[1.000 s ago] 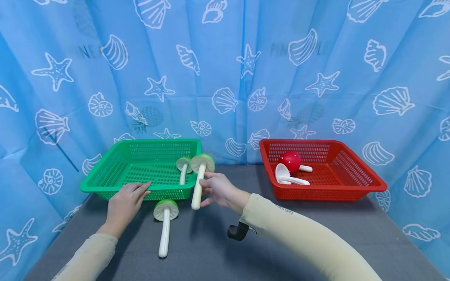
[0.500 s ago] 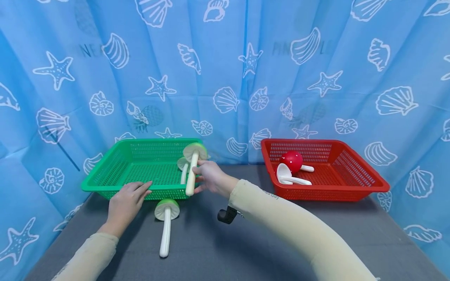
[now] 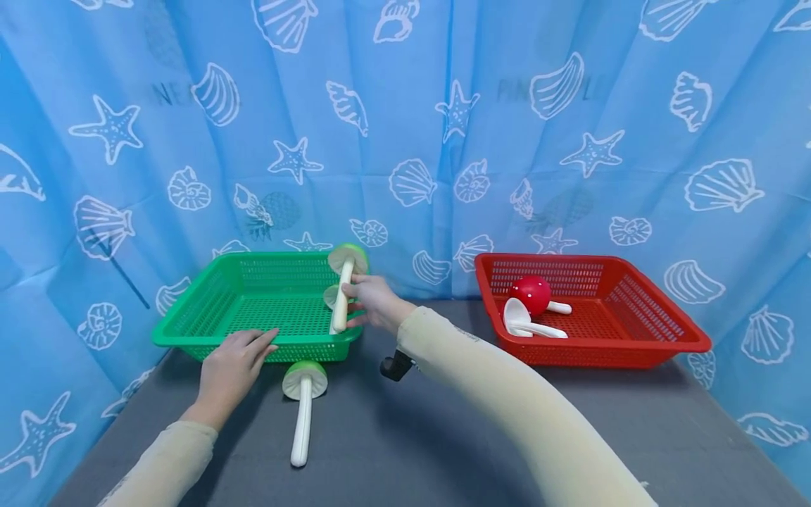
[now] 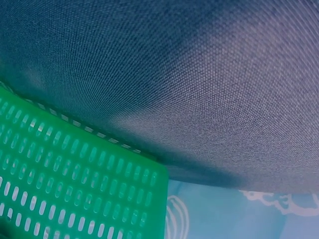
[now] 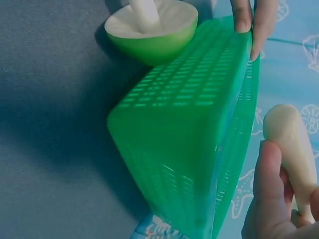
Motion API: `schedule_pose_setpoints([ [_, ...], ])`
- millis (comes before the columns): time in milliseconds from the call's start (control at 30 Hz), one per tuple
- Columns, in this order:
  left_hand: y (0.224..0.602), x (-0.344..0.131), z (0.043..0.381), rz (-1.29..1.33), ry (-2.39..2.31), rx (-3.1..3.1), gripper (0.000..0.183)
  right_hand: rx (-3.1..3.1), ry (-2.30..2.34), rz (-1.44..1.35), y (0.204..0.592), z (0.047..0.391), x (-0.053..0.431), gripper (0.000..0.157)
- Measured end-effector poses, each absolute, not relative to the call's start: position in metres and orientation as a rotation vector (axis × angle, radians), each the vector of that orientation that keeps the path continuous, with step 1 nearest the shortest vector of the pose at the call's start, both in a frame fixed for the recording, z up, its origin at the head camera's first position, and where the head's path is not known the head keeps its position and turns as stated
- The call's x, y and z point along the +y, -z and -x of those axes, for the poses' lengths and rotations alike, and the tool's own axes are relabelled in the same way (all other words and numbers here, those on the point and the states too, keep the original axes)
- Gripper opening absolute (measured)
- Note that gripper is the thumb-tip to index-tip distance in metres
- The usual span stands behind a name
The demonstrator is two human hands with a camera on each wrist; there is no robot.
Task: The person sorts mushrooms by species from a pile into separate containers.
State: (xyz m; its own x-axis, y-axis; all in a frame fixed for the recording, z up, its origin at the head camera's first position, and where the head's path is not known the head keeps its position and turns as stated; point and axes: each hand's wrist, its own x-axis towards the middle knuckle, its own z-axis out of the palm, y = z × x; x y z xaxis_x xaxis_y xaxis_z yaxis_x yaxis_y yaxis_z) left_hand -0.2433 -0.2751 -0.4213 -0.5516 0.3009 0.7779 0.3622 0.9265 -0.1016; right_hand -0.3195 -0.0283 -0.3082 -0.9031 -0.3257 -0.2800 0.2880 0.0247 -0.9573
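Observation:
My right hand (image 3: 376, 303) pinches the pale stem of a green-capped toy mushroom (image 3: 343, 303) and holds it over the right end of the green basket (image 3: 190, 341). The cap is up and the stem points down; its end shows close in the right wrist view. Behind it, another green-capped mushroom (image 3: 331, 297) lies in the basket, partly hidden. My left hand (image 3: 236, 366) grips the basket's front rim, with digits on both sides of it in the right wrist view. A third green-capped mushroom (image 3: 301, 422) lies on the table in front of the basket.
A red basket (image 3: 608, 346) stands at the right. In it are a red mushroom (image 3: 531, 292) with white dots and a white-stemmed piece (image 3: 516, 313) showing a hollow white underside. A grey cloth (image 3: 443, 436) covers the table. A blue shell-patterned curtain (image 3: 405, 127) hangs behind.
My right hand has carried the held mushroom left and away from me, from beside the green basket's right corner to over its right end. The left hand stays on the rim.

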Motion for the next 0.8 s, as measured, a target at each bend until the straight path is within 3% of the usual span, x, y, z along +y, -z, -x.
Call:
schedule_pose_setpoints([
  [133,0.421,-0.275,0.244,0.462,0.094,-2.204,0.068,1.908,1.954,0.031,0.307,0.324,-0.038,0.050],
  [267,0.422,-0.276,0.244,0.453,0.091,-2.219,0.037,1.945,1.961,0.045,0.308,0.329,-0.051,0.048],
  [467,0.421,-0.276,0.243,0.449,0.083,-2.236,0.037,1.994,1.950,0.059,0.317,0.334,-0.067,0.048],
  [567,0.421,-0.277,0.242,0.441,0.078,-2.237,0.047,2.019,1.938,0.068,0.320,0.335,-0.072,0.047],
  [700,0.421,-0.276,0.242,0.440,0.068,-2.234,0.037,2.027,1.949,0.056,0.329,0.340,-0.075,0.044],
  [800,0.421,-0.275,0.242,0.444,0.067,-2.230,0.043,2.013,1.960,0.036,0.332,0.341,-0.075,0.044],
])
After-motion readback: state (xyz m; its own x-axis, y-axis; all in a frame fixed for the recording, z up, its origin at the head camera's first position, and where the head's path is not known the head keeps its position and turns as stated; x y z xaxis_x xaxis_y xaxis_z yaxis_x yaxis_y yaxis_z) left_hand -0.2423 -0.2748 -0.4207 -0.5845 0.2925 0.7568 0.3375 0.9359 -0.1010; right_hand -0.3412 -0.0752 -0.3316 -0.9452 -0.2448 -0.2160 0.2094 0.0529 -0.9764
